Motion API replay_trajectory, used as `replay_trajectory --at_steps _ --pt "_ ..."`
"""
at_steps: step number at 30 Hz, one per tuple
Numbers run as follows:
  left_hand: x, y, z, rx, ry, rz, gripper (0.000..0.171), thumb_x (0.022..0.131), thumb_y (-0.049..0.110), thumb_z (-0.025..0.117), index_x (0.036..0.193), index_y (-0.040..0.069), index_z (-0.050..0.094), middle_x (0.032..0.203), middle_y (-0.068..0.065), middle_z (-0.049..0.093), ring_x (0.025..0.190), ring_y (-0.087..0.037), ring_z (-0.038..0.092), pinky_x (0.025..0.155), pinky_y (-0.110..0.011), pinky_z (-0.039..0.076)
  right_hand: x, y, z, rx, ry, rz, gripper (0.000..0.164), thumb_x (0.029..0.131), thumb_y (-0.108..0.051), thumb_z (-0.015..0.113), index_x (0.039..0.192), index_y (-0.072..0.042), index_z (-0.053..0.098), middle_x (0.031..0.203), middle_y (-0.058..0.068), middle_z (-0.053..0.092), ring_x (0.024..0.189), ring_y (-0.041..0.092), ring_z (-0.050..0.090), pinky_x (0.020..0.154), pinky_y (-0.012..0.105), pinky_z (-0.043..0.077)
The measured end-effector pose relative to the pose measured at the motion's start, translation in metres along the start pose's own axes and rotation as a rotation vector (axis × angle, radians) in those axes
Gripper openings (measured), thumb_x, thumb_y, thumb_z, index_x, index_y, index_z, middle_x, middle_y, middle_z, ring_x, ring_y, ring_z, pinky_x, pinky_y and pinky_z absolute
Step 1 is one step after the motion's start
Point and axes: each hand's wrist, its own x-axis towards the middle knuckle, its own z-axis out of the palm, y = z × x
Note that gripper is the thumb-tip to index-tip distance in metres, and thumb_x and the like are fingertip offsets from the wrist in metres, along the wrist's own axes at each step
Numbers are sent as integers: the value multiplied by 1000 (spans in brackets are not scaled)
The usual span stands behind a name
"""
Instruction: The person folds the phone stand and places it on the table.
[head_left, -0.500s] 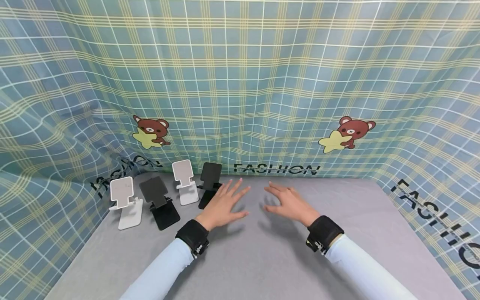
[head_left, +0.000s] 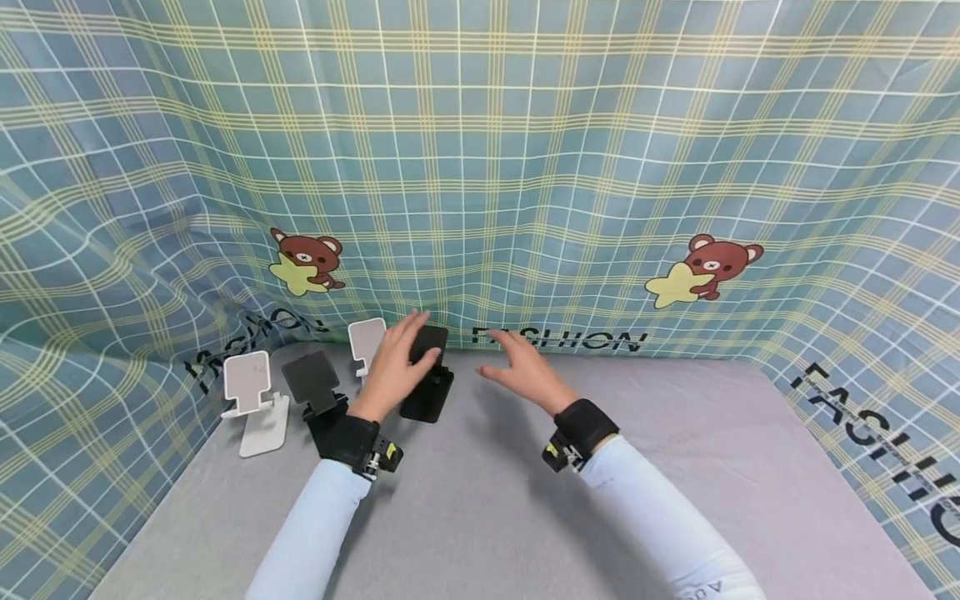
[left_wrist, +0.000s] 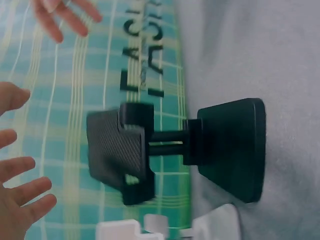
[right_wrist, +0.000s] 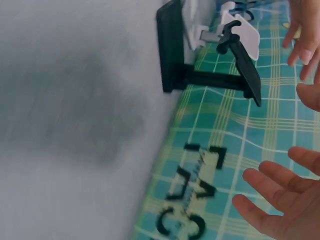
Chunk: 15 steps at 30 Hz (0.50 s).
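Observation:
A black folding phone stand (head_left: 427, 402) stands upright on the grey tabletop near the back wall. Above it and slightly to its left hovers my left hand (head_left: 390, 371), fingers extended and partly covering the stand's top in the head view. The left wrist view shows a gap between that hand (left_wrist: 22, 195) and the black phone stand (left_wrist: 227, 145). My right hand (head_left: 528, 375) hangs in the air to the right of the stand, fingers spread and holding nothing. In the right wrist view, the right hand (right_wrist: 285, 200) is apart from the stand (right_wrist: 172, 50) too.
A white phone stand (head_left: 367, 337) is partly hidden behind my left hand. Further left are another black phone stand (head_left: 311, 379) and another white phone stand (head_left: 264, 429). A plaid cloth (head_left: 510, 167) with bear prints encloses the grey tabletop (head_left: 480, 517) at the back and sides.
My left hand has moved left and up, now over the right-hand black phone stand. The right hand has come left, closer to that stand. The stands appear unmoved.

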Motion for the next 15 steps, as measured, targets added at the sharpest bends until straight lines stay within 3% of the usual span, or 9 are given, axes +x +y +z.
replay_trajectory --at_steps 6,9,14,15 --pt "0 -23 5 -215 2 -217 62 96 33 54 150 17 27 155 -15 24 142 -37 23 111 -56 27 21 -5 29 390 10 161 73 88 -36 66 149 -17 30 146 15 40 130 34 44 99 47 44" --pt "-2 -29 12 -307 -5 -318 63 97 31 53 151 18 24 156 -14 21 142 -36 24 110 -53 30 29 -5 46 601 -5 233 75 89 -39 64 150 -17 26 144 14 42 129 30 46 102 55 39" --pt "-3 -37 27 -464 -7 -433 65 98 27 51 152 14 17 155 -17 21 138 -38 29 107 -51 36 37 -7 69 916 -45 323 71 93 -34 60 151 -18 23 145 13 39 132 32 42 106 59 33" --pt "-3 -38 29 -497 -9 -456 65 98 26 50 152 13 16 154 -18 22 137 -38 31 107 -50 36 37 -10 71 972 -45 336 68 93 -30 59 150 -18 24 147 15 36 134 37 39 107 55 34"
